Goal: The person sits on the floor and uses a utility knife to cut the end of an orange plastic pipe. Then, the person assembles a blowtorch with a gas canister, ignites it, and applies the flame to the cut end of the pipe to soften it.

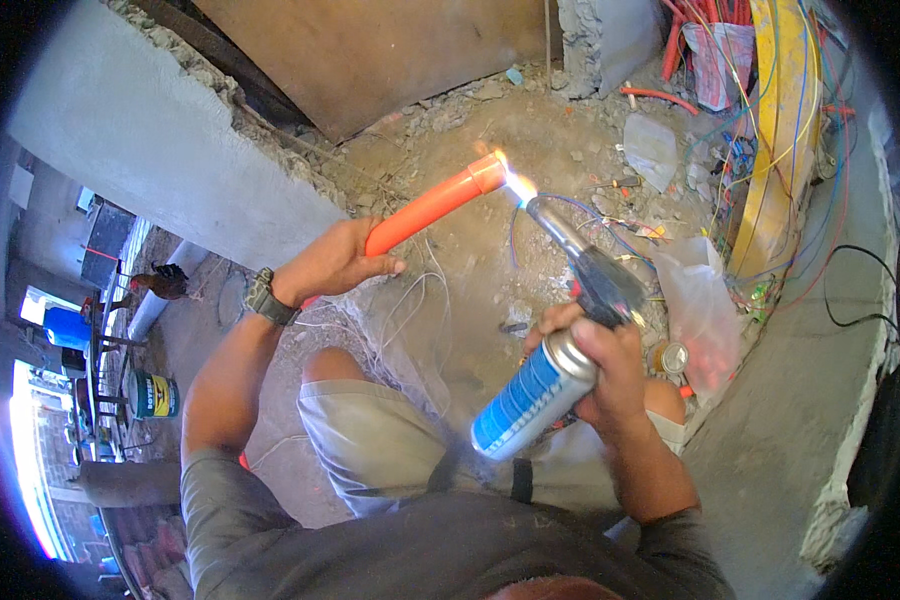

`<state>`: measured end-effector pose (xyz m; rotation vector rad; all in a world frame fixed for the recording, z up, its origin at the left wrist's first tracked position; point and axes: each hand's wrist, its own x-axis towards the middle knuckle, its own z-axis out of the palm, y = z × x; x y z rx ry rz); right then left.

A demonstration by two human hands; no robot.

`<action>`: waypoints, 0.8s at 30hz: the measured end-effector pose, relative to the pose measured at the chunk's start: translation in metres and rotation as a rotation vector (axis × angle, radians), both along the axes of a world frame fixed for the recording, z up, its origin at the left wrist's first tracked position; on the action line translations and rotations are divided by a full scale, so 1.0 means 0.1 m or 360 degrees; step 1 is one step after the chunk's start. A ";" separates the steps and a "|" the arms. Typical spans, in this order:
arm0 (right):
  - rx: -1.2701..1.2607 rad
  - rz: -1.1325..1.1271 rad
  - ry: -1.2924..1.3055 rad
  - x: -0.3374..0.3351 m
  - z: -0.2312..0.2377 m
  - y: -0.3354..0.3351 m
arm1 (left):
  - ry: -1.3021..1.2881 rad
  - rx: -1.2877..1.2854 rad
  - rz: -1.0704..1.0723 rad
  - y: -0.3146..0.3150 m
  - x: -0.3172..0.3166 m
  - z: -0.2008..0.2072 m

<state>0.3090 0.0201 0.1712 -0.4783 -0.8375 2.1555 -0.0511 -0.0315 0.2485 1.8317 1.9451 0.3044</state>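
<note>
My left hand (335, 260) is closed round the lower end of an orange plastic pipe (425, 212), which slants up to the right. At its far end the pipe has a wider, socket-like section (487, 173). My right hand (602, 365) grips a gas torch, its blue and silver canister (535, 390) tilted and its black head and metal nozzle (562, 228) pointing up left. A flame (517, 185) from the nozzle meets the pipe's wide end, where orange fire flickers. The pipe's near end is hidden behind my left hand.
A broken concrete wall (170, 130) runs along the left. Rubble and thin wires (415, 300) cover the ground before me. To the right lie a clear plastic bag (700, 310), a small can (670, 357) and a yellow beam (770, 150). A dark bucket (154, 394) and a chicken (163, 281) are at left.
</note>
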 end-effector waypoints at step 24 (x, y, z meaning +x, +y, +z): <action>0.0062 0.0075 0.0409 -0.05 -0.04 0.01 | 0.1353 0.0131 0.0056 -0.01 0.46 1.13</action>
